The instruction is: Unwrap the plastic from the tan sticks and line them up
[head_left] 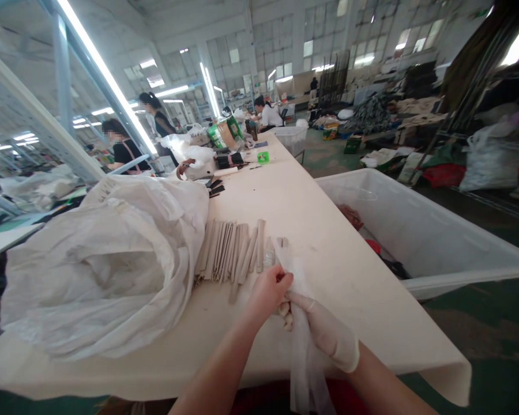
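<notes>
My left hand (268,293), bare, is closed in a pinch on a long piece of thin, translucent white plastic (301,340). My right hand (328,329), in a pale glove, grips the same plastic just below and to the right. The plastic runs from the table top down over the near edge. Short beige ends (282,242) show at its far end; whether they lie inside or under it I cannot tell. Left of my hands lies a row of flat beige fabric strips (225,251), several side by side, some overlapping.
A large white sack (155,219) with a slack mouth fills the table's left side. A white plastic tub (441,230) with some cloth stands along the right edge. Farther back on the table (281,184) are dark scraps (215,188) and a green box (263,157). People work beyond.
</notes>
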A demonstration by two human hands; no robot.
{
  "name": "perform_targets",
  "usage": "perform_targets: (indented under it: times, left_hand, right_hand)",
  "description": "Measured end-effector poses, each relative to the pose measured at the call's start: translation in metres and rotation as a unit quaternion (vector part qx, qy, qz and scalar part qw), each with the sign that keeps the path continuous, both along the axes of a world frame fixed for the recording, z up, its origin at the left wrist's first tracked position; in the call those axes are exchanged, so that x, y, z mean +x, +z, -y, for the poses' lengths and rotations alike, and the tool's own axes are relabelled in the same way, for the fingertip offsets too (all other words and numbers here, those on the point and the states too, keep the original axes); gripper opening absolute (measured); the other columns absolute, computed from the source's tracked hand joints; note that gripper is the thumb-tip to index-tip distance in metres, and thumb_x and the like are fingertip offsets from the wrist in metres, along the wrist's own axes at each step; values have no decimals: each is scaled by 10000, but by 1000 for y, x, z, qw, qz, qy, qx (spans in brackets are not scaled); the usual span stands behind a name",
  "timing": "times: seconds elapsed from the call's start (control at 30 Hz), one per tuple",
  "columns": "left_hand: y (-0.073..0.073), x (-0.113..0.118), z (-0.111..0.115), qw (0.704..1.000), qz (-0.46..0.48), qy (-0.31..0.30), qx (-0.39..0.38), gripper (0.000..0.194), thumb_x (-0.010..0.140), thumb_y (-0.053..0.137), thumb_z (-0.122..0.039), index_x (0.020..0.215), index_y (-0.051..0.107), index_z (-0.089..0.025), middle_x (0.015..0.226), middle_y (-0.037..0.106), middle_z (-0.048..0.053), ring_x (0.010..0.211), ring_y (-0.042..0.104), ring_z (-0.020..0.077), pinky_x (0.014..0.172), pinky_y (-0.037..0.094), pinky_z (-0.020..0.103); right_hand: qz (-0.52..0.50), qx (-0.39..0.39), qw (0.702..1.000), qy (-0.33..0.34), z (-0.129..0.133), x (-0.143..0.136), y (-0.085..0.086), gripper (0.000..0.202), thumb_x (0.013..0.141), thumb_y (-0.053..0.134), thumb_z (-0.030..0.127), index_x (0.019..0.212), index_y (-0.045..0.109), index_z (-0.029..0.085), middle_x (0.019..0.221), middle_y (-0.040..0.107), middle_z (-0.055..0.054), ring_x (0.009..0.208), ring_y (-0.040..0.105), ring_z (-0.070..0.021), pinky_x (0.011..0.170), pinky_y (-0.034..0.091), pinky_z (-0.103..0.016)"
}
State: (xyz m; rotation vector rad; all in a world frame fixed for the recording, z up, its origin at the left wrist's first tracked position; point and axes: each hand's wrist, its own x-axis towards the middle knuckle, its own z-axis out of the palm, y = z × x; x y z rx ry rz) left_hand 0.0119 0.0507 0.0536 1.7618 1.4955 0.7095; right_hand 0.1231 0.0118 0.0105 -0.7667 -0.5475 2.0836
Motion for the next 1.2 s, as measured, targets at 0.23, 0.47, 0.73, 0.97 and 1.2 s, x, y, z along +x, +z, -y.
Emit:
perform_targets:
  times: [0.23,0.47,0.73,0.97,1.2]
  left_hand:
    - [-11,-15,-16,1000,24,5,3,306,836,396,-370,597,443,-184,551,442,-50,552,435,104,519,289,221]
    - [-17,-10,-23,999,42,25,-8,335,859,341,-385,619,458,-183,530,443,-43,504,438,104,492,316,221]
    - [-10,-14,27,999,-15,-10,-27,249,732,594,-414,746,526,-175,632,515,-38,594,480,124,538,321,234]
    - [-24,-15,36,995,42,-41,-82,87,736,555,-220,789,578,-155,675,564,-22,626,500,116,587,363,225]
    - [-21,-28,35,991,95,-24,-92,162,788,485,-281,774,577,-149,623,484,-40,584,421,96,537,317,209]
  right_hand:
    - [87,30,995,30,16,6,11,281,629,705,406,663,665,130,547,572,5,489,483,-91,514,388,-209]
    - [73,-44,996,11,16,-9,2,277,613,738,377,551,589,152,450,519,37,408,412,-79,455,332,-221]
    - [-7,-16,989,-150,-14,-7,-20,279,592,757,421,677,654,176,597,634,18,596,581,-163,619,451,-281]
    - [-13,-49,984,-172,-12,-8,-29,296,638,741,424,737,650,161,614,653,1,616,624,-190,626,488,-299]
    - [-10,-90,989,-118,-5,0,-13,375,713,651,527,662,615,157,523,616,-14,473,581,-172,522,490,-294]
